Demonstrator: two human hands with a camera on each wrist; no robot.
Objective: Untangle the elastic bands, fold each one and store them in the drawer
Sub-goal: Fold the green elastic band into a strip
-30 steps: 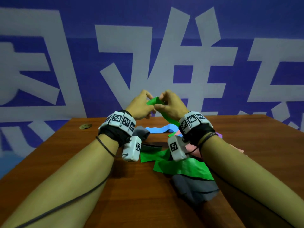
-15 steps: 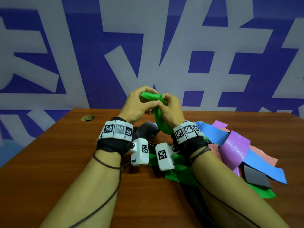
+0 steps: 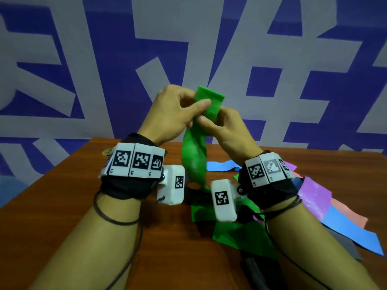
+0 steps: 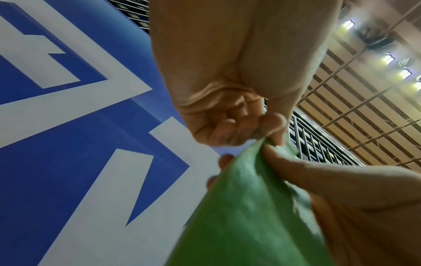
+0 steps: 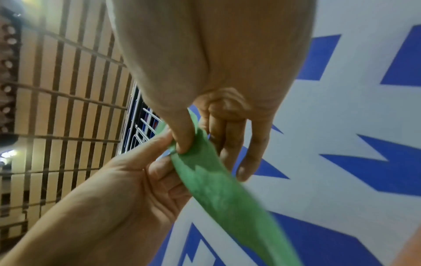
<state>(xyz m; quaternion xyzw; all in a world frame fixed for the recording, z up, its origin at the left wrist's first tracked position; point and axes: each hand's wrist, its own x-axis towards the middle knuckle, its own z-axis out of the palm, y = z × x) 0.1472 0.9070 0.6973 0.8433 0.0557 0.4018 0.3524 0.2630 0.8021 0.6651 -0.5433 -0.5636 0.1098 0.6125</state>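
Both hands hold one green elastic band up above the table. My left hand pinches its flat top end between thumb and curled fingers. Just below and to the right, my right hand pinches the same band. The band hangs down twisted between my wrists to the pile. In the left wrist view the green band runs from my left hand toward the camera. In the right wrist view my right hand pinches the green band, with my left hand's fingers beside it. No drawer is in view.
A pile of bands lies on the brown wooden table: blue, purple, pink, grey and more green. A small round metal fitting sits at the table's far left. A blue and white wall stands behind.
Both hands have risen with the green band, and its flat end now sticks up above my left thumb. More of the band hangs free of the pile.
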